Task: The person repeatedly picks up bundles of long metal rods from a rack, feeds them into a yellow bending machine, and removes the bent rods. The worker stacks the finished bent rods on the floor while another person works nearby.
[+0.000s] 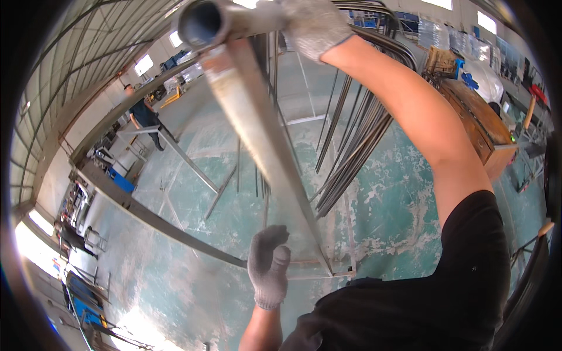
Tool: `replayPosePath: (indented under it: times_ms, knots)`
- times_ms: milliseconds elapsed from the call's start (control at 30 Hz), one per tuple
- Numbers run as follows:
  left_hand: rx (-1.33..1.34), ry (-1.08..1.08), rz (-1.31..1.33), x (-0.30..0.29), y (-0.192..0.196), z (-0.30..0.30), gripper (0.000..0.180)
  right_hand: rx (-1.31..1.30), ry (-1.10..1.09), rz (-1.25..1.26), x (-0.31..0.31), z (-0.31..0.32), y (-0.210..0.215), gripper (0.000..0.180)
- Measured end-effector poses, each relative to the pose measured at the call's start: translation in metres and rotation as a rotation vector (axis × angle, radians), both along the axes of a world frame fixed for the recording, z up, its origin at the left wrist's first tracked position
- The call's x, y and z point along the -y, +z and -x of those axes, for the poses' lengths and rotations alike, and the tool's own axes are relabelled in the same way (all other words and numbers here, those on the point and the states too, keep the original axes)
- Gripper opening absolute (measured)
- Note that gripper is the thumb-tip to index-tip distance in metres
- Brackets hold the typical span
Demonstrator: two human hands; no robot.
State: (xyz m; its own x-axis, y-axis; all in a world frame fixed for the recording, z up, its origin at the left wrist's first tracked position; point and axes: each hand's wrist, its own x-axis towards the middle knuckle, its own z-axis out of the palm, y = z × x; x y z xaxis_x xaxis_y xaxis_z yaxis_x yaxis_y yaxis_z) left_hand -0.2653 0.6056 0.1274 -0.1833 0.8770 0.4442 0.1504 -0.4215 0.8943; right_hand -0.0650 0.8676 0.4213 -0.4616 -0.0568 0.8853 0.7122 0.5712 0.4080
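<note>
My right hand [319,26], in a light knitted work glove, reaches up and is closed round a grey round pipe [252,22] whose hollow end faces me. That pipe sits across the top of a long, worn square metal tube [257,123], which slants down toward the floor; whether the two are joined I cannot tell. Lower down, my gloved left hand [269,269] is raised with its fingers bent and the thumb apart, nothing visible between them. A long flat metal bar [170,225] runs in from the left and ends from sight behind that hand.
Several thin dark rods [357,146] lean in a bundle beyond the square tube. Bent tubes [392,41] hang above them. A wooden cabinet [474,120] stands at the right. One person [146,117] is at the far left, another [73,237] near the left edge. Green floor [392,216] is scuffed.
</note>
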Motion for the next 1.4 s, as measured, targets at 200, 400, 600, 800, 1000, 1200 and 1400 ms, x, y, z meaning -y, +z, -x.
replayPosePath:
  times_ms: [200,400,600,800,1000,1200,1400]
  knots:
    - [0.129,-0.266,0.018,-0.042,-0.002,-0.037,0.074,0.005,-0.017,0.096,-0.123,-0.007,-0.008,0.036]
    - [-0.017,0.349,0.271,-0.045,-0.084,-0.088,0.032,-0.116,0.032,0.279,-0.258,-0.002,-0.019,0.03]
    - [0.269,0.879,0.222,-0.082,-0.113,-0.145,0.026,0.025,-0.047,0.477,-0.339,-0.021,-0.024,0.028]
    - [0.293,1.04,0.167,-0.103,-0.111,-0.158,0.017,-0.059,0.122,0.319,-0.426,-0.017,-0.025,0.028]
    - [0.33,1.019,0.256,-0.142,-0.112,-0.153,0.014,0.018,-0.551,0.334,-0.56,-0.03,-0.027,0.033]
    - [0.232,0.946,0.396,-0.164,-0.136,-0.155,0.011,-0.189,0.046,0.303,-0.446,-0.044,-0.147,0.067]
    - [0.136,0.713,0.501,-0.211,-0.107,-0.161,0.01,0.463,0.335,1.382,-0.25,-0.058,-0.442,0.074]
